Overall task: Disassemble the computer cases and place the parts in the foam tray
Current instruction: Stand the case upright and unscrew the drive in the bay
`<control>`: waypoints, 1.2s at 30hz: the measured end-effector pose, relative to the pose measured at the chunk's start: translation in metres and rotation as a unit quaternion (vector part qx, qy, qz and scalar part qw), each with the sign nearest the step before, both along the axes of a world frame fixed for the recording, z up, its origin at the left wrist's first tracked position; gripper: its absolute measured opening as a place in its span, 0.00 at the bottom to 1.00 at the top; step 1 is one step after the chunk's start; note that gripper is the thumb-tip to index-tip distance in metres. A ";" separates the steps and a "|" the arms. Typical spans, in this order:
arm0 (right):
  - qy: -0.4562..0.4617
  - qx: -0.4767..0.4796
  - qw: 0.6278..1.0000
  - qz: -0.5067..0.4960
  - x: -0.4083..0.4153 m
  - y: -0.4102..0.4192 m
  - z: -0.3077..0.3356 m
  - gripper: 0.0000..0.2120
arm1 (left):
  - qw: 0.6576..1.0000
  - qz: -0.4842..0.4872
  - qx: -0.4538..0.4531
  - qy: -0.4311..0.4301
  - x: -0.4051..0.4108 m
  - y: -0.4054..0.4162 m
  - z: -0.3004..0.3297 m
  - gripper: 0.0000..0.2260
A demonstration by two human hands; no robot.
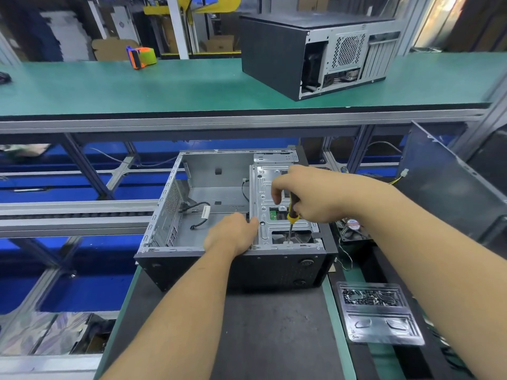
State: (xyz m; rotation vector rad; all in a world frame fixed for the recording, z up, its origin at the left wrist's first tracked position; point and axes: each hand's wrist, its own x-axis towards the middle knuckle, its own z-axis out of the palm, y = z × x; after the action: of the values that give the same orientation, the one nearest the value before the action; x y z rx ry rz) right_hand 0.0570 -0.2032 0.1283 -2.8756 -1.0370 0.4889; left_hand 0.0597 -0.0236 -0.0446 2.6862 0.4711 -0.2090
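Note:
An open computer case [192,187] lies on its side on the bench before me, its inside mostly bare with loose black cables. A silver drive cage [267,209] fills its right part. My right hand [315,196] grips a yellow-and-black screwdriver [292,215], whose tip points down at the cage's front edge. My left hand [233,234] rests on the case's front rim with its fingers curled against the left side of the cage. A second, closed case [277,56] stands on the upper green shelf.
A clear plastic tray [381,327] with several screws lies at the right on the bench. A removed side panel [444,182] leans at the right, with a small fan [354,229] below it. A tape dispenser [141,56] sits on the shelf. Conveyor rails run at the left.

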 end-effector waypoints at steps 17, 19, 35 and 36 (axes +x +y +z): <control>-0.019 -0.027 0.999 -0.016 0.000 0.000 0.001 0.11 | 1.000 -0.007 -0.005 0.000 -0.001 0.000 0.000 0.21; 0.016 -0.014 1.000 -0.009 -0.002 0.000 0.004 0.17 | 1.000 -0.006 -0.004 -0.002 -0.001 0.001 0.000 0.21; -0.018 -0.017 1.000 -0.012 0.002 0.001 0.000 0.13 | 1.000 -0.004 -0.005 -0.002 0.000 0.001 -0.001 0.21; 0.000 -0.011 1.000 -0.010 0.001 0.001 0.001 0.15 | 1.000 -0.004 -0.004 -0.001 -0.001 0.001 -0.001 0.21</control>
State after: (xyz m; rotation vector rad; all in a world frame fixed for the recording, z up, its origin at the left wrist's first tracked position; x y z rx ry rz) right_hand 0.0582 -0.2027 0.1294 -2.9016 -1.0087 0.5018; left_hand 0.0591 -0.0227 -0.0456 2.6804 0.4589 -0.2103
